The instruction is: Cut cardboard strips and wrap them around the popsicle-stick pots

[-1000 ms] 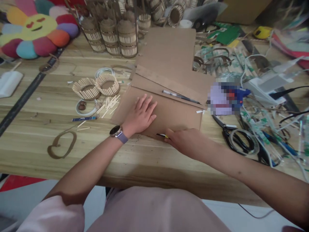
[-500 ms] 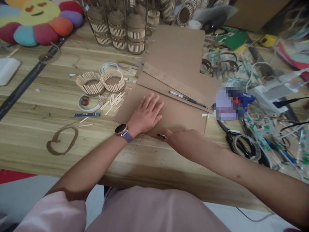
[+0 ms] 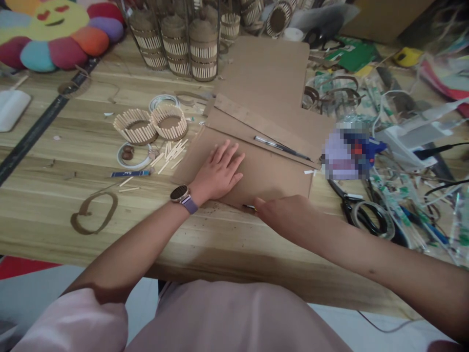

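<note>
Head view: cardboard sheet [image 3: 273,176] flat on tabletop [image 3: 212,244]. Left hand [image 3: 220,173] on sheet, fingers spread. Right hand [image 3: 282,212] at sheet's near edge, pinching apparent cutter [image 3: 249,207]; remaining fingertips hidden. Judged step: edge cutting; continuing calls for firm bracing, left fingers clear.

the left hand [image 3: 221,168] lies palm down and open, its fingers slightly spread and pointing away from the body. the left forearm [image 3: 135,244] slants up from the lower left. the right hand [image 3: 280,212] is closed, fingers curled under, and the right forearm [image 3: 362,259] reaches in from the lower right.
</note>
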Motion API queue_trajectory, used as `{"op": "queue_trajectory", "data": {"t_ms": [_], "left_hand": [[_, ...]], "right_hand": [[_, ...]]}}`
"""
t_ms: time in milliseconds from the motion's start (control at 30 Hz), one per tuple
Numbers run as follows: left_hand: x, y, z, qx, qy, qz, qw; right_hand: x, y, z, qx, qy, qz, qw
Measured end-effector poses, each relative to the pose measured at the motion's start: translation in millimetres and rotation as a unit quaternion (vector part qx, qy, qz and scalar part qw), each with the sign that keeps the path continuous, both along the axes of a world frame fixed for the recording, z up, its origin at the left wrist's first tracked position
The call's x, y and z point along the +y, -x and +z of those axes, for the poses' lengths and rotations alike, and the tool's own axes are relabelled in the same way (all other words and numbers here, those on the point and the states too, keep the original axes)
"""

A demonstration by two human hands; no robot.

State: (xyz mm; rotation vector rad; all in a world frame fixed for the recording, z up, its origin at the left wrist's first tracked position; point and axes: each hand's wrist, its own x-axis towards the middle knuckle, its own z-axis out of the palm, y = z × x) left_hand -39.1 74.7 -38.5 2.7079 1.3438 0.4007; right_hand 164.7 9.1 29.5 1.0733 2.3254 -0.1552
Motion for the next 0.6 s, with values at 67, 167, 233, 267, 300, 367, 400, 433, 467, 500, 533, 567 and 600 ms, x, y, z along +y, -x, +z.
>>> {"op": "queue_trajectory", "data": {"t_ms": [67, 167, 233, 267, 300, 367, 400, 433, 467, 500, 533, 567, 600], "left_hand": [[0.2, 0.1, -0.4, -0.003, -0.001, -0.002, 1.000], [-0.1, 0.6, -1.2, -0.005, -0.004, -0.005, 1.000], [-0.4, 1.2, -1.8, -0.005, -0.008, -0.005, 1.000], [-0.4, 1.5, -2.1, -0.005, -0.010, -0.005, 1.000], [-0.4, 1.8, -2.4, -0.006, -0.013, -0.006, 1.000], [0.0, 2.5, -3.0, -0.007, -0.016, -0.009, 1.000], [0.2, 2.9, -3.2, -0.007, -0.017, -0.012, 1.000], [0.4, 3.3, -3.3, -0.007, -0.018, -0.014, 1.000], [0.6, 3.6, -3.4, -0.007, -0.019, -0.016, 1.000], [0.8, 4.0, -3.5, -0.006, -0.019, -0.018, 1.000], [0.9, 4.3, -3.6, -0.005, -0.019, -0.019, 1.000], [1.1, 4.7, -3.7, -0.004, -0.019, -0.020, 1.000], [1.1, 5.0, -3.8, -0.005, -0.020, -0.020, 1.000]], "right_hand": [[-3.1, -5.9, -1.2, -0.001, -0.008, 0.001, 1.000], [-9.4, -17.3, -1.2, -0.015, -0.017, -0.006, 1.000], [-14.1, -25.9, 0.1, -0.027, -0.019, -0.015, 0.999], [-16.5, -30.2, 0.9, -0.032, -0.022, -0.020, 0.999], [-18.6, -34.6, 1.6, -0.034, -0.027, -0.020, 0.999], [-22.5, -43.3, 2.7, -0.033, -0.046, -0.006, 0.998], [-24.1, -47.6, 3.1, -0.030, -0.057, 0.006, 0.998], [-25.6, -51.7, 3.5, -0.028, -0.067, 0.016, 0.997], [-27.0, -55.4, 4.1, -0.027, -0.074, 0.024, 0.997], [-28.3, -58.7, 4.9, -0.028, -0.077, 0.025, 0.996], [-29.6, -61.6, 5.9, -0.030, -0.077, 0.021, 0.996], [-30.8, -64.1, 7.1, -0.034, -0.073, 0.017, 0.997], [-32.1, -66.3, 8.4, -0.042, -0.067, 0.014, 0.997]]}}
